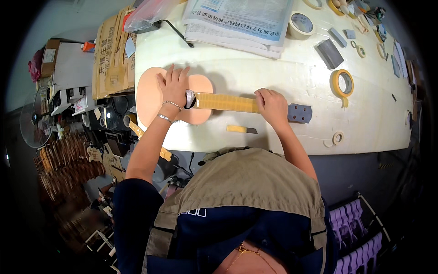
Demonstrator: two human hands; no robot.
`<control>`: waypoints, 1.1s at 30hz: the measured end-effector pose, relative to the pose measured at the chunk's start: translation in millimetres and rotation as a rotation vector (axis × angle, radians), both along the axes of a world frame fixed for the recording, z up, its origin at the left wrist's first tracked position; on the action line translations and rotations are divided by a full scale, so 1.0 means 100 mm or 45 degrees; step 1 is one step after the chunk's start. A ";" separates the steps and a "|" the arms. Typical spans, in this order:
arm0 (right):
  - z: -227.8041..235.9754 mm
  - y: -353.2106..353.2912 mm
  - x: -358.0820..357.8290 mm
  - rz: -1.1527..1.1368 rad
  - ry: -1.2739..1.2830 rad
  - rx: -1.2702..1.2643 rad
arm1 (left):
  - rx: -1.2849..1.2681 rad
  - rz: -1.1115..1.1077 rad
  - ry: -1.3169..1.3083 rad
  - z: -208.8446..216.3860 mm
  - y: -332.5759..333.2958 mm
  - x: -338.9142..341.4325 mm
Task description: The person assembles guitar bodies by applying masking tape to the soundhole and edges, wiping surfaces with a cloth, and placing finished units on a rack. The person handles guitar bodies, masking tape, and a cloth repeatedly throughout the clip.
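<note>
A small ukulele (200, 84) lies across the near side of the table, its body pale peach and its neck pointing right. Yellowish masking tape (226, 102) covers the fretboard, and the headstock (299, 113) is grey-blue with several peg holes. My left hand (174, 86) rests on the body beside the sound hole, fingers stretched and spread. Some crumpled pale material shows in the hole. Close to the headstock, my right hand (271, 104) is closed round the taped neck; its fingertips are partly hidden. A flat strip, yellow at one end and dark at the other (242, 129), lies below the neck.
Newspapers (237, 27) and a wide tape roll (301, 25) lie at the back. To the right are a grey block (329, 54), a yellow tape roll (341, 83) and a small tape roll (337, 138). Cardboard (109, 50) stands left of the table; purple racks (353, 223) stand lower right.
</note>
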State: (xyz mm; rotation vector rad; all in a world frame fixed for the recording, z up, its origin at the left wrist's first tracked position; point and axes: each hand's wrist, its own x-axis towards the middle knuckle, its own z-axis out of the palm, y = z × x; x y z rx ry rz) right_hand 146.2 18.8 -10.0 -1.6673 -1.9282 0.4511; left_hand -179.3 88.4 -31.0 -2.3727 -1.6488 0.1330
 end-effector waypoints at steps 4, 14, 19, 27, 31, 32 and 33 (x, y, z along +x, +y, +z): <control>-0.01 -0.03 0.06 -0.013 0.001 0.041 | -0.528 -0.187 -0.544 0.71 -0.03 0.09; -0.07 -0.03 0.03 -0.012 0.002 0.202 | -0.478 -0.394 -0.595 0.70 -0.63 -0.01; -0.07 -0.03 0.02 -0.006 0.017 0.230 | -0.256 -0.151 -0.997 0.73 -0.62 -0.12; -0.05 -0.04 0.03 -0.021 0.006 0.236 | -0.359 -0.165 -0.504 0.62 -0.72 0.21; -0.05 -0.05 0.03 -0.024 -0.020 0.228 | -0.646 -0.116 -0.303 0.83 -0.56 0.32; -0.04 -0.05 0.03 -0.030 -0.026 0.229 | -0.640 -0.133 -0.269 0.85 -0.56 0.31; -0.03 -0.05 0.02 -0.035 -0.032 0.232 | -0.635 -0.148 -0.236 0.86 -0.57 0.31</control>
